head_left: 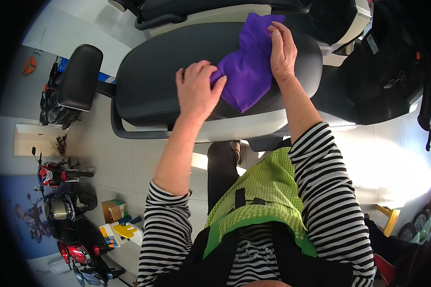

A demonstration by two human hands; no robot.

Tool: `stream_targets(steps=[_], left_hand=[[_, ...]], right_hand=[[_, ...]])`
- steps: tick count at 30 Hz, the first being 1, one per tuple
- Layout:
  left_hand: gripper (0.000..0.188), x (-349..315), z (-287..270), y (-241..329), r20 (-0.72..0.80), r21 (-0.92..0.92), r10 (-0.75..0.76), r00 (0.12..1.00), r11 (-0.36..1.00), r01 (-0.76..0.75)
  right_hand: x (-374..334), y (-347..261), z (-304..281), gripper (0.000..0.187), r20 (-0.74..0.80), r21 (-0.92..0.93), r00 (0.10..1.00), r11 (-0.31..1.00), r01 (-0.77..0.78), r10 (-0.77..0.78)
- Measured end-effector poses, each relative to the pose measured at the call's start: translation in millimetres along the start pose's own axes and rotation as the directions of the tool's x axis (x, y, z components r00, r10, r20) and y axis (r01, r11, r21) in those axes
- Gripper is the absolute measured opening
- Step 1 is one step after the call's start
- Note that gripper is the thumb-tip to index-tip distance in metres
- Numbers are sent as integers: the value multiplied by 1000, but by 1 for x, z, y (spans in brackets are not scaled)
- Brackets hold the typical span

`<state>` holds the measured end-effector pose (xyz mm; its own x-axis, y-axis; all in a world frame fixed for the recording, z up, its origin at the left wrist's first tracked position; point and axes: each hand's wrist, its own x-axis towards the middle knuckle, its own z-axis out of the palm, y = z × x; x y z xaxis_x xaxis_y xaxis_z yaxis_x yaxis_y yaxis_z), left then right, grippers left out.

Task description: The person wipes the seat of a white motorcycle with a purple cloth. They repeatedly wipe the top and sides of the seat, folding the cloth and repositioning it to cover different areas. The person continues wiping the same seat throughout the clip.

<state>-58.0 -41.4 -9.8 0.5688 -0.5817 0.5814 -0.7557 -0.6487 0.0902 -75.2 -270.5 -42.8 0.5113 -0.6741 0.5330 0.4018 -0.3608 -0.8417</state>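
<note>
A crumpled purple cloth (248,76) lies across the black padded seat (151,71) of a scooter. My left hand (198,88) grips the cloth's left edge, its thumb and fingers closed around a fold. On the other side, my right hand (284,51) is beside the cloth's right edge, fingers loosely bent and slightly apart. The right palm faces the cloth, and no fold shows pinched in it. One pointed corner of the cloth hangs toward me near the seat's front side. A small black backrest pad (81,76) stands at the seat's left end.
The scooter's dark front section (376,71) is at the right. Another seat (196,9) is along the far edge. Parked motorcycles (64,174) line the left wall. A cardboard box (115,210) stands on the tiled floor, with tires (419,222) at lower right.
</note>
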Motion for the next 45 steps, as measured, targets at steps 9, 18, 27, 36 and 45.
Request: stream_targets(steps=[9, 18, 27, 36, 45], left_hand=[[17, 30, -45, -65, 400, -910, -498, 769, -114, 400], [29, 58, -162, -190, 21, -962, -713, 701, 178, 209], [23, 131, -259, -174, 102, -994, -444, 890, -89, 70], [65, 155, -89, -111, 362, -831, -515, 777, 198, 519], [48, 66, -34, -112, 212, -109, 116, 970, 990, -94]], right_hand=[[1, -2, -1, 59, -55, 49, 998, 999, -15, 18], [1, 0, -1, 58, -7, 77, 999, 996, -44, 45], [0, 2, 0, 48, -1, 59, 999, 997, -40, 40], [-2, -2, 3, 43, -12, 97, 998, 994, -55, 57], [-2, -4, 3, 37, 21, 68, 998, 996, -65, 64]])
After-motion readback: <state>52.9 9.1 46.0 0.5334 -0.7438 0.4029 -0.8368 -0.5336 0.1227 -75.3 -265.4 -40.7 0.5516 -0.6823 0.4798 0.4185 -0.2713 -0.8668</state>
